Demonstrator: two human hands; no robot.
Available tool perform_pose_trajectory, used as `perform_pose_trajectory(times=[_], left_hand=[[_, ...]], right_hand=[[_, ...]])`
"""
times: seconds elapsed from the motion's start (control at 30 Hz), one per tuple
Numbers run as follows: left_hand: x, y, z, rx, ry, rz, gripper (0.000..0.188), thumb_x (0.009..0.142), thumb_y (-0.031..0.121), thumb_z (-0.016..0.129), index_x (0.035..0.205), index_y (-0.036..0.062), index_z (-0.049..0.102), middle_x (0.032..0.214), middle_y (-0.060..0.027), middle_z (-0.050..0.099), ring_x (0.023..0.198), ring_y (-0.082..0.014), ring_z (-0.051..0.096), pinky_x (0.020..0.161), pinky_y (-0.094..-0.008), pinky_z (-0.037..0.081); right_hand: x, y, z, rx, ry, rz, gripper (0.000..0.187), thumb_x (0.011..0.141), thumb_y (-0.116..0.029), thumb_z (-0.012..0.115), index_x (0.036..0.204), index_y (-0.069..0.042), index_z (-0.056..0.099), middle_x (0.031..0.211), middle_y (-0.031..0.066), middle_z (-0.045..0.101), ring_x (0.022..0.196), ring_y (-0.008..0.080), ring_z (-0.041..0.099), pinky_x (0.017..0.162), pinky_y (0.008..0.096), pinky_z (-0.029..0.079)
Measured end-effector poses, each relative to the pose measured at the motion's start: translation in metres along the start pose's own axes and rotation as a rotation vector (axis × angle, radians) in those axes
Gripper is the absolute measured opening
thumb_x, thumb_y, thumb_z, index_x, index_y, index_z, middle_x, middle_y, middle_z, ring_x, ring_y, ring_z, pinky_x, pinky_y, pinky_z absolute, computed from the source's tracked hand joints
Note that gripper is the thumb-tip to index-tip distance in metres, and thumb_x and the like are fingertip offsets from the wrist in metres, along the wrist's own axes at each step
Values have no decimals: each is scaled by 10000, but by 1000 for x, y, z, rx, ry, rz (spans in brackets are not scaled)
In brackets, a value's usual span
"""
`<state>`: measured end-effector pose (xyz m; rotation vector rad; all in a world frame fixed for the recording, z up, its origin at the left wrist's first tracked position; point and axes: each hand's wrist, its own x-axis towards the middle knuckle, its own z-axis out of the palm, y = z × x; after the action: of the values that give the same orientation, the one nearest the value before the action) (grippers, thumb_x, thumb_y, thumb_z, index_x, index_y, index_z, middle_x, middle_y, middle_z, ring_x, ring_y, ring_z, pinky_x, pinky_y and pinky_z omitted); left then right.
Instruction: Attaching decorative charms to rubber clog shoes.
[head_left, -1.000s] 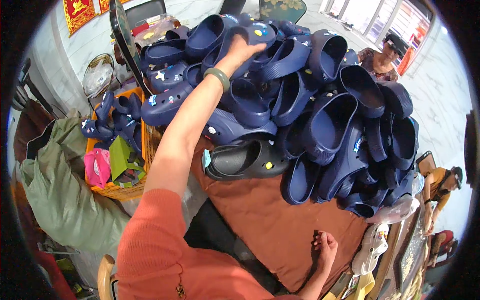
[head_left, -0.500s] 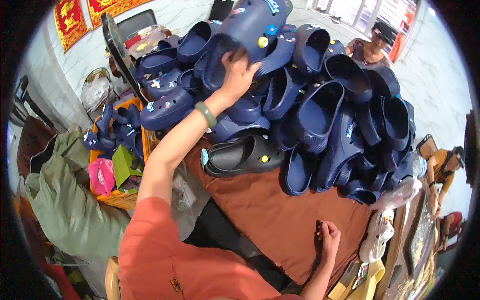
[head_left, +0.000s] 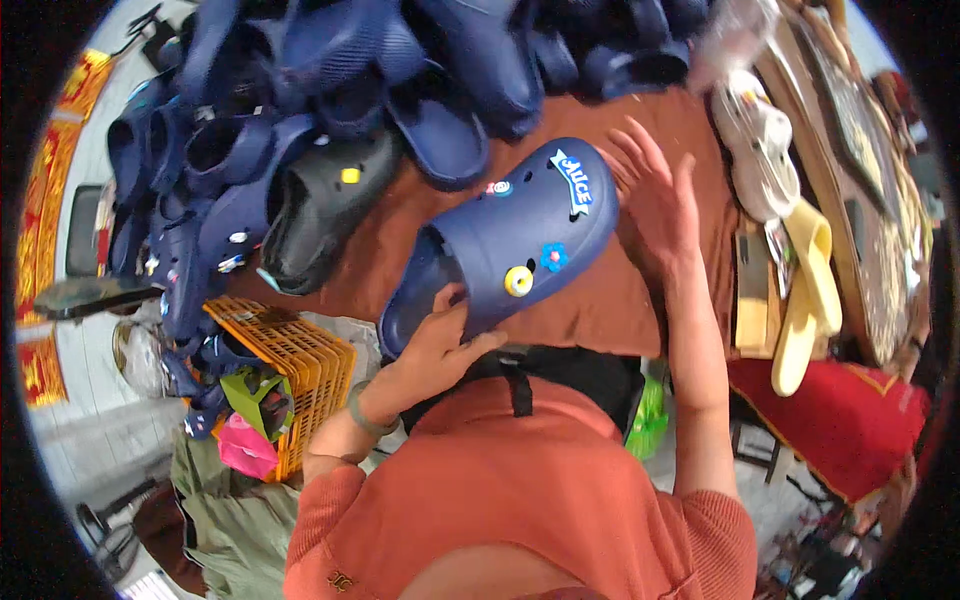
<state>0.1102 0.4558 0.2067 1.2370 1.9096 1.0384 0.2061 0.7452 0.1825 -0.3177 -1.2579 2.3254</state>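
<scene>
L hand [head_left: 440, 345] grip pinches the heel end of a navy foam clog [head_left: 510, 245], held up over the worktop [head_left: 640, 300] near the chest. R hand [head_left: 655, 205] just beside the toe, fingers spread, not gripping. Clog smooth, rounded, w/ small charms. Brown cloth bare under it; clog pile [head_left: 330, 90] behind, orange crate [head_left: 295, 370] at left edge.

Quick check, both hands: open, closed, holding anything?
Left hand: closed on the heel end of the navy clog.
Right hand: open, fingers spread, beside the clog's toe; contact cannot be told.
</scene>
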Motion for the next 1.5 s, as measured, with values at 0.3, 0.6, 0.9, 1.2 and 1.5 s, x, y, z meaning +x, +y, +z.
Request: perform_pose_trajectory(times=[0.3,0.6,0.9,1.2,1.5], left_hand=[[46,14,18,-269,-231,-254,369,950,201,528,1232,-36,503,1159,-141,592,1069,-230,564,957,-353,418],[77,29,19,-1344,-129,-293,347,920,72,509,1253,-22,485,1195,-134,585,1068,-208,604,957,-328,473],[81,22,21,-1244,-35,-262,416,822,44,607,1218,-30,504,1140,-131,614,1014,-213,632,906,-336,508],[82,16,19,-947,-187,-253,458,794,99,600,1230,-3,506,1116,-114,610,965,-188,629,842,-291,511],[86,20,18,-850,-196,-282,418,808,137,637,1189,-9,545,1096,-92,620,962,-172,624,821,-286,514]], right_hand=[[-7,17,-30,-403,-243,56,733,852,-534,606,1364,-34,447,1389,119,399,1337,240,331,1117,361,233],[-7,4,-30,-957,-396,-136,901,549,-295,877,1345,-135,485,1333,129,367,1319,309,301,1125,412,241],[-8,-1,-22,-1090,-386,-236,805,637,-379,828,1319,-104,504,1387,164,362,1330,335,331,1091,424,298],[1,-17,11,-1423,-702,-274,592,822,-392,666,1300,-74,525,1295,145,539,1271,303,441,1107,486,197],[19,-8,8,-1267,-760,-275,327,864,-250,623,1102,-27,646,1022,128,644,991,306,592,888,390,453]])
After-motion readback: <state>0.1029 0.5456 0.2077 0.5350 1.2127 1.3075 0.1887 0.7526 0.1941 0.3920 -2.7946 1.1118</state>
